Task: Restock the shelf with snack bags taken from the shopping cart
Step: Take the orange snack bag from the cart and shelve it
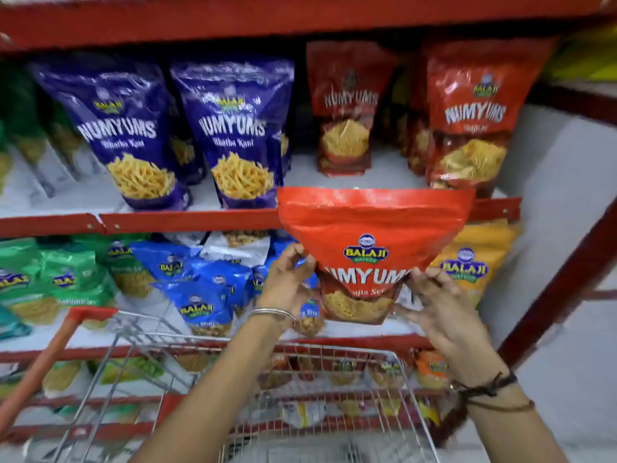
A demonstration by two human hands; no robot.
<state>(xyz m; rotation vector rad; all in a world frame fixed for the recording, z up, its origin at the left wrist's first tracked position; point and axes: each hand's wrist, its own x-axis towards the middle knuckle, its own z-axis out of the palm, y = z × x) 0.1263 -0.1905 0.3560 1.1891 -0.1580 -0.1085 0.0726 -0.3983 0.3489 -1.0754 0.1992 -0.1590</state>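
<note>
A red Numyums snack bag (370, 248) is upright, held at its lower sides, its top edge level with the red shelf (187, 220) lip; the wire shopping cart (300, 396) stands below.

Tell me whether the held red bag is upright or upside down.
Upright: the red bag has its sealed top edge uppermost and its lettering reads right way up, gripped by both hands, left and right.

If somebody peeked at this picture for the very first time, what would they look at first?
Probably the big red snack bag in the middle, held up by both hands, the left hand and the right hand pinching its lower sides. Behind it, two purple bags stand on the red shelf, with matching red bags to their right. At the bottom is the wire shopping cart.
</note>
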